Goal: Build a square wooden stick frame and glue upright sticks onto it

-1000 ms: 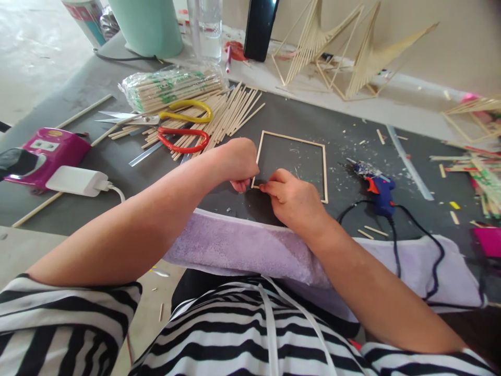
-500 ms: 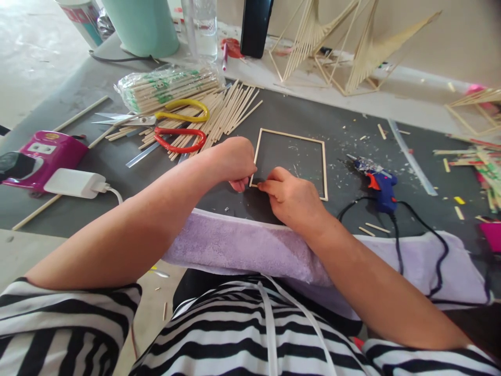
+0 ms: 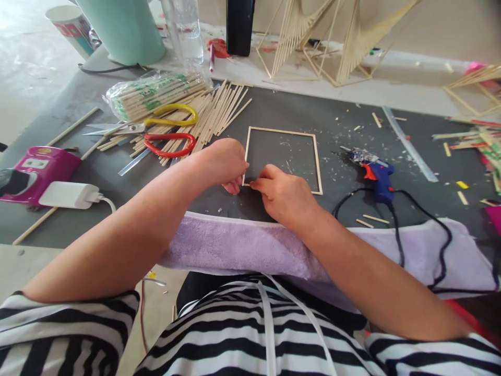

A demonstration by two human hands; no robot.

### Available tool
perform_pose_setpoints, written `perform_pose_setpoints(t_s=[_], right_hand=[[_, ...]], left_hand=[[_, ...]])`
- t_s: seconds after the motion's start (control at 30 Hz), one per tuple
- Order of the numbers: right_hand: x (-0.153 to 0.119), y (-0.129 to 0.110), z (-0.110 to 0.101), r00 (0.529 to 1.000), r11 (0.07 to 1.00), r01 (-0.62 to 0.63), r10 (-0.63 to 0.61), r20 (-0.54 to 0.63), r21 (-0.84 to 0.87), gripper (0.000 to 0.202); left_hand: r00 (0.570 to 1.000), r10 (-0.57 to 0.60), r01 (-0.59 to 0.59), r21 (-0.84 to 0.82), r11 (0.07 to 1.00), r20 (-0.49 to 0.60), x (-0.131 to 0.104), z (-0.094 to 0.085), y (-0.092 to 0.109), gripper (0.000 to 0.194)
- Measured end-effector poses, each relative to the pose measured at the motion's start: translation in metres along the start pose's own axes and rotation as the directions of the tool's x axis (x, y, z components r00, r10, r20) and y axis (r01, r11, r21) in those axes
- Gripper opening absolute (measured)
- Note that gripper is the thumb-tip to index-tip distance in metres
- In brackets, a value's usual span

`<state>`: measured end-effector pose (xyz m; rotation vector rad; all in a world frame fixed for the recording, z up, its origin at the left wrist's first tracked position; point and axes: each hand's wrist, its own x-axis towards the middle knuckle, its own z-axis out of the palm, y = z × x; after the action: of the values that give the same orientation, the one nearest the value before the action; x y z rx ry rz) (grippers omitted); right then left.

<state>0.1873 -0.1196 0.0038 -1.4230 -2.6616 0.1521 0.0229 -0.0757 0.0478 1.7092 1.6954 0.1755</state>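
A square frame of thin wooden sticks [image 3: 282, 131] lies on the dark grey table top. At its near left corner my left hand [image 3: 229, 164] is closed, fingertips pinched against the left stick. My right hand [image 3: 284, 193] pinches the near stick just beside that corner and hides most of that side. To the right of the frame rests a blue glue gun [image 3: 379, 177] with an orange trigger, its nozzle strewn with glue strands. Scissors [image 3: 170, 143] with one yellow and one red handle lie on loose sticks [image 3: 229, 107] beyond my left forearm.
A bag of sticks [image 3: 156, 91], a teal container [image 3: 121, 31] and a black phone [image 3: 239, 26] stand or lie at the back. Stick models [image 3: 352, 47] stand behind. A magenta power socket [image 3: 39, 172] sits left. A lilac towel [image 3: 235, 245] covers the near edge; black cords cross it.
The view has shifted slightly, so table items sit a little further left. Both hands stay at the same corner of the frame, their grip nearly unchanged.
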Motion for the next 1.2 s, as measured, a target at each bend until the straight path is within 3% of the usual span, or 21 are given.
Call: perform_pose_setpoints(t_s=[0.1, 0.23, 0.43, 0.53, 0.67, 0.83, 1.0, 1.2], right_hand=[[0.0, 0.001, 0.0, 1.0, 1.0, -0.009, 0.009, 0.021, 0.005, 0.039], [0.0, 0.002, 0.001, 1.0, 1.0, -0.008, 0.008, 0.024, 0.017, 0.039], [0.0, 0.002, 0.002, 1.0, 0.999, -0.013, 0.012, 0.019, 0.031, 0.035], [0.001, 0.001, 0.001, 0.999, 0.999, -0.025, 0.023, 0.033, 0.038, 0.033], [0.0, 0.001, 0.0, 0.999, 0.999, -0.015, 0.014, 0.039, 0.03, 0.033], [0.0, 0.001, 0.001, 1.0, 1.0, -0.017, 0.016, 0.027, 0.014, 0.034], [0.0, 0.001, 0.001, 1.0, 1.0, 0.004, -0.004, 0.007, 0.004, 0.032], [-0.002, 0.001, 0.001, 1.0, 0.999, 0.007, -0.008, -0.015, -0.046, 0.029]], left_hand=[[0.978, -0.092, 0.112, -0.098, 0.989, 0.189, -0.004, -0.003, 0.001, 0.027], [0.977, -0.042, 0.089, -0.219, 0.972, 0.208, -0.007, -0.009, -0.006, 0.018], [0.961, -0.082, 0.161, -0.294, 0.942, 0.263, -0.015, -0.013, -0.006, 0.019], [0.972, -0.063, 0.122, -0.258, 0.958, 0.226, -0.019, -0.019, -0.006, 0.02], [0.995, -0.014, 0.017, -0.031, 0.999, 0.096, -0.021, -0.027, -0.011, 0.017], [0.996, 0.074, -0.056, 0.272, 0.961, -0.056, -0.025, -0.012, -0.015, 0.021], [0.988, 0.085, -0.048, 0.269, 0.962, -0.131, -0.03, 0.008, -0.021, 0.025], [0.97, 0.093, -0.062, 0.143, 0.988, -0.225, -0.022, 0.009, -0.033, 0.022]])
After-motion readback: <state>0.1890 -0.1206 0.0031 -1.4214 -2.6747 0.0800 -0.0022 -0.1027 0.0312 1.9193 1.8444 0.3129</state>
